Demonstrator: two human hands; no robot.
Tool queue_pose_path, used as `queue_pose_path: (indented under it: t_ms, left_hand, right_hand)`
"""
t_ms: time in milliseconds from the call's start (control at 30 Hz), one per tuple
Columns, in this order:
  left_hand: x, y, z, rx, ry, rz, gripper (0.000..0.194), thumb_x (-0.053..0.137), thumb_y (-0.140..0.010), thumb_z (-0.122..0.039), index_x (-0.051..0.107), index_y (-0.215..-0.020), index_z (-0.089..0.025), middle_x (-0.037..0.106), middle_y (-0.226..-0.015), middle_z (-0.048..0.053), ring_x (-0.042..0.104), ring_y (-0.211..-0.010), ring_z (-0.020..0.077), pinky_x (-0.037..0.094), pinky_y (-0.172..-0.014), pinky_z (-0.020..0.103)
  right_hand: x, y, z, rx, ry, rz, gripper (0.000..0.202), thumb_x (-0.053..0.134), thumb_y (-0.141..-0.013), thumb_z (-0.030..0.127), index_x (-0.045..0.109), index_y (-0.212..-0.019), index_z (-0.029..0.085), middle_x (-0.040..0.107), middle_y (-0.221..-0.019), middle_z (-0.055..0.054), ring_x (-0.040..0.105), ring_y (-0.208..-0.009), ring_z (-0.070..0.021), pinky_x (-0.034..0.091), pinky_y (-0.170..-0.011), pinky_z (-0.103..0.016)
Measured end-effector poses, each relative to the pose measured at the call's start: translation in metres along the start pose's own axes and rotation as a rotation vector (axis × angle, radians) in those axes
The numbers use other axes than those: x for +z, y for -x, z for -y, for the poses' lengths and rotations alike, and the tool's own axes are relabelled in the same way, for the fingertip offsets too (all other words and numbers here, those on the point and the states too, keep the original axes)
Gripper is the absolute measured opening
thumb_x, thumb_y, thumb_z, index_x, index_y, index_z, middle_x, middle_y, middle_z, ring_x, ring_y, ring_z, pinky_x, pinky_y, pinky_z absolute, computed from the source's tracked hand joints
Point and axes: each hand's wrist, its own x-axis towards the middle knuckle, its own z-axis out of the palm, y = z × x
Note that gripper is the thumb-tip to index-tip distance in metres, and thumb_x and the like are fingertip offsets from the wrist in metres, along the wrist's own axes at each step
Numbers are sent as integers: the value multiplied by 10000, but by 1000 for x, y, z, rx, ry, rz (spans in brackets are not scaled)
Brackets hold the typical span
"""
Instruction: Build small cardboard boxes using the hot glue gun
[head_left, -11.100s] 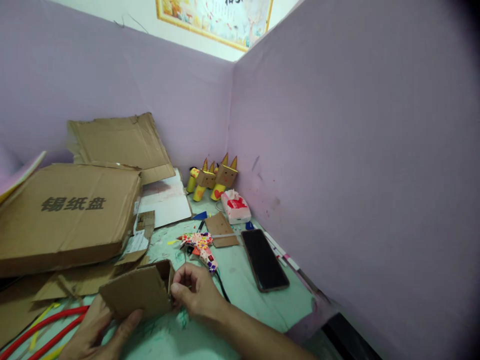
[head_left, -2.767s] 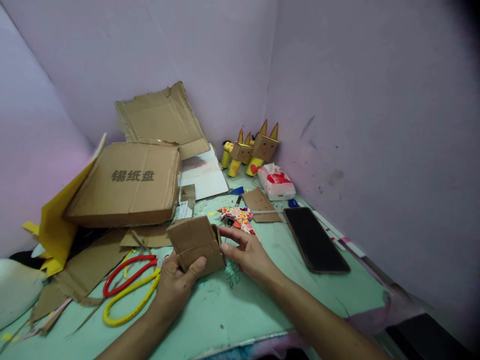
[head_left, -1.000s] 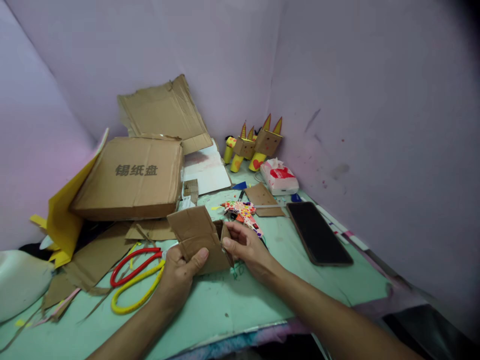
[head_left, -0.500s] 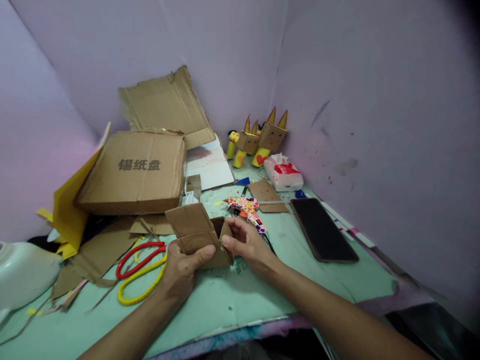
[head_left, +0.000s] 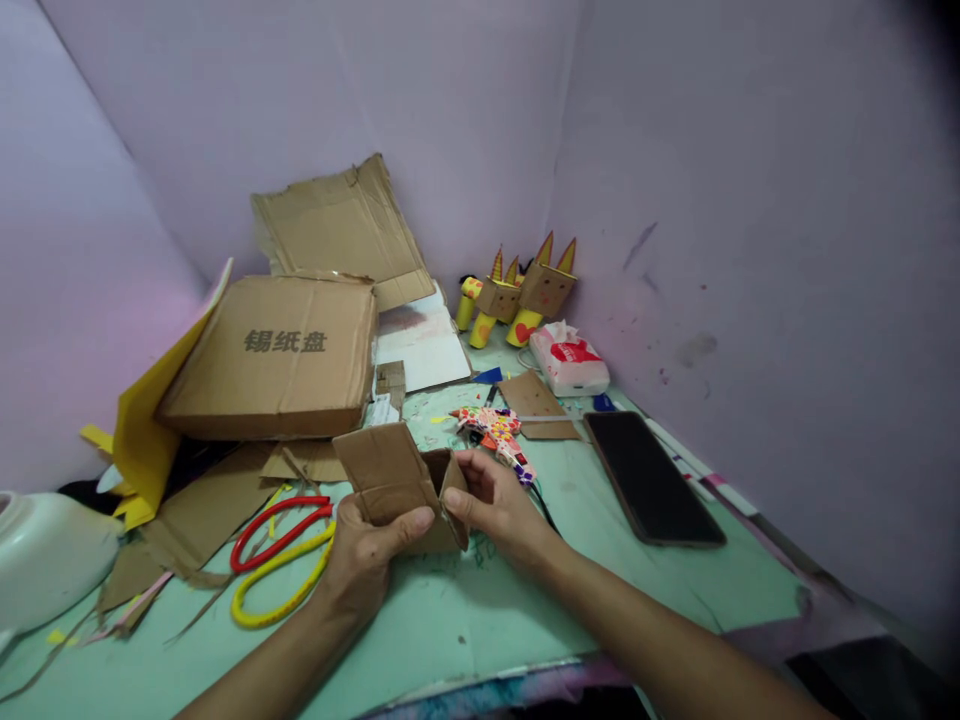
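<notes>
A small folded cardboard box [head_left: 394, 480] is held above the table's front middle, its flap standing up on the left and its opening toward the right. My left hand [head_left: 371, 545] grips its lower left side, thumb lying on the front face. With thumb and fingers, my right hand [head_left: 487, 500] pinches the box's right-hand panel. Red and yellow looped handles [head_left: 281, 535] lie left of my left hand. Behind my right hand rests a colourful patterned glue gun [head_left: 499, 432] with a black cord.
A large cardboard box [head_left: 274, 365] and yellow sheet [head_left: 154, 420] stand at the left, near a white container [head_left: 52, 560]. A phone [head_left: 652, 478], tissue pack [head_left: 570, 358] and cardboard figures [head_left: 544, 290] occupy the right and back. Cardboard scraps [head_left: 202, 510] lie at left.
The camera view has shifted slightly, so the scene sits a little lower. Both hands keep nearly the same hold on the small box.
</notes>
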Motion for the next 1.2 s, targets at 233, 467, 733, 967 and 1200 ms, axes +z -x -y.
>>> queue_pose_path:
  t_ms: [233, 467, 733, 967, 1200]
  left_hand:
    - [4, 1, -6, 15, 17, -41, 338, 856, -483, -210, 754, -796, -134, 748, -722, 41, 667, -647, 181, 553, -601, 239]
    - [1, 2, -2, 31, -15, -39, 323, 848, -507, -225, 754, -806, -150, 752, -730, 33, 672, -653, 183, 556, -613, 245]
    - [0, 1, 0, 29, -48, -37, 348, 843, -520, -254, 753, -828, -119, 754, -787, 65, 676, -684, 211, 561, -645, 291]
    - [-1, 1, 0, 46, -91, -22, 384, 827, -554, -255, 737, -902, -120, 756, -868, 96, 693, -796, 276, 561, -714, 349]
    - [1, 1, 0, 73, -70, -18, 356, 833, -545, -232, 741, -876, -139, 759, -847, 62, 689, -766, 237, 562, -707, 316]
  right_hand:
    - [1, 2, 3, -1, 52, -12, 549, 734, -639, 547, 548, -998, 176, 664, -947, -67, 626, -889, -210, 473, -818, -356]
    - [1, 2, 2, -33, 73, -15, 537, 723, -649, 569, 554, -995, 194, 668, -952, -62, 625, -900, -214, 466, -826, -360]
    - [2, 2, 5, -23, 87, -33, 500, 735, -656, 516, 551, -982, 186, 662, -924, -51, 622, -873, -201, 468, -810, -347]
    - [2, 1, 1, -27, 52, -39, 491, 744, -646, 514, 549, -973, 204, 673, -922, -37, 631, -866, -195, 475, -829, -362]
    - [2, 1, 0, 0, 39, -40, 552, 740, -620, 570, 551, -983, 199, 670, -958, -57, 626, -894, -207, 465, -856, -376]
